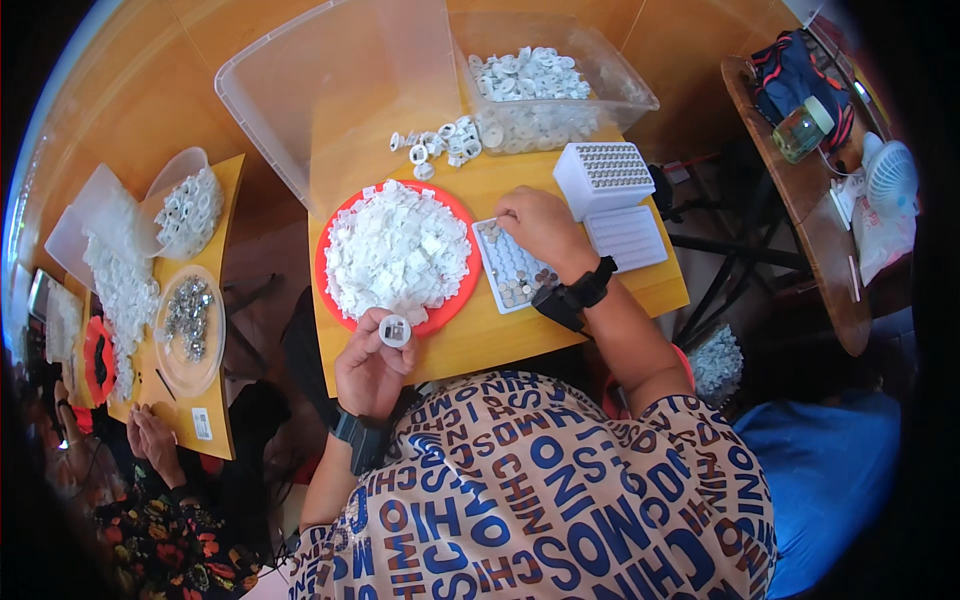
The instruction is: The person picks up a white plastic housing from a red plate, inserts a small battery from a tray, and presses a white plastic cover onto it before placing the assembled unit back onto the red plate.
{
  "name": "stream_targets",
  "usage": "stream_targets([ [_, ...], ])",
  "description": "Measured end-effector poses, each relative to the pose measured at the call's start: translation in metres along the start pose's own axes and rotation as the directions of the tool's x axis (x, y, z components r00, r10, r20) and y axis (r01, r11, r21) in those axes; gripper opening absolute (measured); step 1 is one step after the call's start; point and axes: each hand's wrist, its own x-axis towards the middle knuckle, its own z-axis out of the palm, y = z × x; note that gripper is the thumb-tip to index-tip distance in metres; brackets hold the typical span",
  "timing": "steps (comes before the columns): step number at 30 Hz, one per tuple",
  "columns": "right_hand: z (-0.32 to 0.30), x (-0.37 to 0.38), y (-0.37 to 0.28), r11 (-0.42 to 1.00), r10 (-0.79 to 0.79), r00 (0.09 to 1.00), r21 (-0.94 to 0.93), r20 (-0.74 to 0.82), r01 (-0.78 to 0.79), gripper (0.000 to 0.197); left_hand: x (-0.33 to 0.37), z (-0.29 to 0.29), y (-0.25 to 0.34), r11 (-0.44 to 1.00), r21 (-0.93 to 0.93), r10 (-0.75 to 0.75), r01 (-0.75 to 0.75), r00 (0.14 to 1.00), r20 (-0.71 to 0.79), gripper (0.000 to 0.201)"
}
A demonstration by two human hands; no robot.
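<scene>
My left hand [372,372] is closed on a small round white plastic part [395,330] with a squarish opening in its face, held up at the near edge of the red plate [326,262]. That plate carries a heap of small white plastic pieces [398,245]. Over the far end of a white tray [497,287] is my right hand [538,225], its fingers bent together; whatever they hold, if anything, is hidden. Small silvery discs [516,290] lie in the tray, partly covered by my hand and wrist.
Right of the tray stand a white block of metal-topped cylinders [612,165] and a white ridged tray [628,238]. Behind are loose round parts [440,143], a clear bin [630,100] and a tall clear plastic sheet [340,90]. At left, another person's hands [155,440] are by another table [222,300].
</scene>
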Motion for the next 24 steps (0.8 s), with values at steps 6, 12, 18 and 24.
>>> stream_targets([
  [6, 0.004, -0.006, -0.003, 0.991, -0.124, 0.987, -0.058, -0.103, 0.118, 0.006, 0.001, 0.001, 0.002, 0.999, -0.013, 0.032, -0.032, 0.999, 0.029, 0.019],
  [12, 0.006, -0.008, -0.006, 0.975, -0.219, 0.963, -0.081, -0.155, 0.209, 0.004, -0.002, 0.002, 0.002, 0.999, -0.014, 0.049, -0.049, 0.999, 0.024, 0.019],
  [18, -0.001, -0.014, -0.012, 0.982, -0.129, 0.97, 0.113, -0.205, 0.154, 0.002, -0.005, 0.008, 0.002, 0.996, 0.044, 0.079, -0.079, 0.997, 0.006, 0.015],
  [24, -0.025, -0.037, -0.073, 0.808, -0.106, 0.967, 0.548, -0.229, 0.219, 0.007, -0.002, 0.003, -0.002, 0.99, 0.078, 0.116, -0.12, 0.992, 0.045, 0.019],
])
